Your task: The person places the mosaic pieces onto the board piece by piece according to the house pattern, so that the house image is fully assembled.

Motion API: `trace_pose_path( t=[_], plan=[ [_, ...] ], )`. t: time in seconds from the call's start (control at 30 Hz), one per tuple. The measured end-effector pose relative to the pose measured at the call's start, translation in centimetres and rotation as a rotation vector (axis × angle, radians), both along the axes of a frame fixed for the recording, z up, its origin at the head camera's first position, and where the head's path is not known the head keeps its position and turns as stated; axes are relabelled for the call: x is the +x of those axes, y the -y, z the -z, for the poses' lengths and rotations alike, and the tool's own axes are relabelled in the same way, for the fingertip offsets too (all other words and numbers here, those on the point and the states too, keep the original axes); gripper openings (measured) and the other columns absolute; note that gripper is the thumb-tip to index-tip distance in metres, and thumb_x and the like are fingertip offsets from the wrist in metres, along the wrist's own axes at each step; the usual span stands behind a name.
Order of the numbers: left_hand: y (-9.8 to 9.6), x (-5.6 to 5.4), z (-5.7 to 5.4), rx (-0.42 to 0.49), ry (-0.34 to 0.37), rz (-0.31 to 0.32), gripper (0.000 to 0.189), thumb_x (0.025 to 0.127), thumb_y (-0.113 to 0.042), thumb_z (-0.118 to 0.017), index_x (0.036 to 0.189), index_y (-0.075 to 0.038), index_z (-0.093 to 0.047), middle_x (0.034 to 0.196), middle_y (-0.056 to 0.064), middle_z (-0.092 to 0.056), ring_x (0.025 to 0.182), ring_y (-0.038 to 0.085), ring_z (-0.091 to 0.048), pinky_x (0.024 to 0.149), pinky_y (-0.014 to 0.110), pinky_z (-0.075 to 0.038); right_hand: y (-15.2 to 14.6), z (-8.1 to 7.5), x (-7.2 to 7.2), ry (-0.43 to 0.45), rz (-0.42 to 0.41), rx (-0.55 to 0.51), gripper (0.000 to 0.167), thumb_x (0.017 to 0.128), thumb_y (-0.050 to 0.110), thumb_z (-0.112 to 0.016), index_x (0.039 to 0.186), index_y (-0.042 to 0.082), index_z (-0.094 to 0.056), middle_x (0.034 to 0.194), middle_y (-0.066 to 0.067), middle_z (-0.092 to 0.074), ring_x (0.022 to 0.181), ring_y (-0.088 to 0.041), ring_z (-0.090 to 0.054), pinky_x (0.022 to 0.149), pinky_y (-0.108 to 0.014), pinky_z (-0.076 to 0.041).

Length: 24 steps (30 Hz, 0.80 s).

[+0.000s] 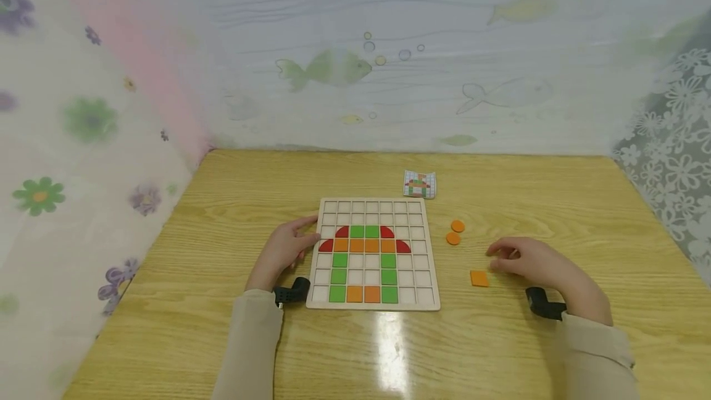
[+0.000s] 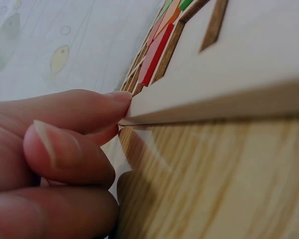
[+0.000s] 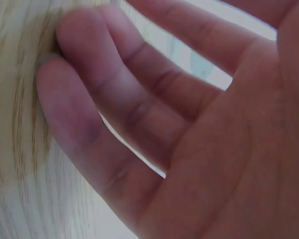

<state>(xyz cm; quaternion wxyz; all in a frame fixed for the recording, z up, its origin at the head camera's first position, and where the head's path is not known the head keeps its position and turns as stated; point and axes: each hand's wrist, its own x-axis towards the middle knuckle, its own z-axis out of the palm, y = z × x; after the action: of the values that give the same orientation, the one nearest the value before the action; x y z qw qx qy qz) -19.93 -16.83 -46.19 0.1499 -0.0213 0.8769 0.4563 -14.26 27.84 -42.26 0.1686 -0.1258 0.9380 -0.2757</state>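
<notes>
A pale wooden grid board point(image 1: 357, 260) lies on the table, with several green, orange and red tiles set in its cells. Red quarter-round pieces point(image 1: 387, 232) flank the green and orange squares. At the board's left edge is my left hand point(image 1: 282, 247); in the left wrist view its index fingertip point(image 2: 120, 96) touches the rim, beside a red piece point(image 2: 155, 55). My right hand point(image 1: 528, 258) rests on the table right of the board, fingers loosely bent, nothing visible in it. Just left of its fingers lies a loose orange square point(image 1: 479, 278).
Two orange discs point(image 1: 453, 238) lie between the board and my right hand. Behind the board's far right corner is a small pattern card point(image 1: 419, 184). A fish-patterned wall covering point(image 1: 333, 104) borders the table's far edge, and a flowered one point(image 1: 83, 159) its left side.
</notes>
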Motion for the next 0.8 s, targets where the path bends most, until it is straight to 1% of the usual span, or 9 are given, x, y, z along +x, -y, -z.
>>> trace_pose_path(
  t=[0.17, 0.23, 0.4, 0.57, 0.7, 0.8],
  plan=[
    [0.2, 0.0, 0.1, -0.003, -0.009, 0.005, 0.044, 0.083, -0.039, -0.06, 0.125, -0.037, -0.048, 0.05, 0.005, -0.048, 0.034, 0.015, -0.035, 0.034, 0.028, -0.035, 0.1, 0.1, -0.2, 0.064, -0.043, -0.073, 0.037, 0.08, 0.035, -0.065, 0.108, 0.011, -0.059, 0.085, 0.001, -0.054, 0.074, -0.015, -0.048, 0.065, -0.027, -0.04],
    [0.3, 0.0, 0.1, 0.002, -0.01, 0.004, 0.044, 0.083, -0.039, -0.061, 0.125, -0.037, -0.048, 0.05, 0.005, -0.048, 0.034, 0.015, -0.035, 0.034, 0.028, -0.035, 0.4, 0.0, -0.2, 0.09, -0.064, -0.098, 0.04, 0.079, 0.035, -0.067, 0.109, 0.011, -0.058, 0.085, 0.0, -0.053, 0.075, -0.015, -0.048, 0.065, -0.028, -0.04],
    [0.4, 0.0, 0.0, 0.002, -0.011, -0.003, 0.045, 0.083, -0.039, -0.061, 0.126, -0.036, -0.048, 0.05, 0.005, -0.049, 0.034, 0.014, -0.036, 0.034, 0.028, -0.035, 1.3, -0.3, -0.4, 0.09, -0.099, -0.073, 0.041, 0.075, 0.035, -0.07, 0.106, 0.011, -0.058, 0.087, -0.001, -0.051, 0.079, -0.016, -0.046, 0.07, -0.033, -0.039],
    [0.3, 0.1, -0.1, -0.002, -0.013, 0.002, 0.045, 0.083, -0.038, -0.061, 0.126, -0.035, -0.048, 0.049, 0.005, -0.048, 0.034, 0.014, -0.036, 0.034, 0.028, -0.035, 1.9, -0.1, -0.5, 0.089, -0.122, -0.063, 0.036, 0.074, 0.028, -0.072, 0.102, 0.011, -0.057, 0.087, -0.002, -0.049, 0.079, -0.017, -0.045, 0.07, -0.034, -0.039],
    [0.1, 0.1, -0.2, -0.012, -0.013, 0.009, 0.045, 0.084, -0.037, -0.06, 0.127, -0.035, -0.048, 0.049, 0.005, -0.048, 0.034, 0.015, -0.037, 0.034, 0.029, -0.036, 2.3, 0.1, -0.3, 0.079, -0.111, -0.048, 0.027, 0.074, 0.024, -0.072, 0.095, 0.013, -0.058, 0.087, 0.0, -0.051, 0.077, -0.017, -0.045, 0.068, -0.033, -0.039],
    [0.0, 0.1, -0.2, -0.03, -0.017, 0.008, 0.044, 0.084, -0.037, -0.06, 0.126, -0.037, -0.048, 0.049, 0.005, -0.049, 0.034, 0.015, -0.038, 0.035, 0.029, -0.037, 2.5, 0.1, -0.2, 0.062, -0.092, -0.023, 0.024, 0.075, 0.023, -0.072, 0.092, 0.013, -0.059, 0.088, 0.0, -0.052, 0.076, -0.016, -0.045, 0.067, -0.033, -0.039]
  ],
)
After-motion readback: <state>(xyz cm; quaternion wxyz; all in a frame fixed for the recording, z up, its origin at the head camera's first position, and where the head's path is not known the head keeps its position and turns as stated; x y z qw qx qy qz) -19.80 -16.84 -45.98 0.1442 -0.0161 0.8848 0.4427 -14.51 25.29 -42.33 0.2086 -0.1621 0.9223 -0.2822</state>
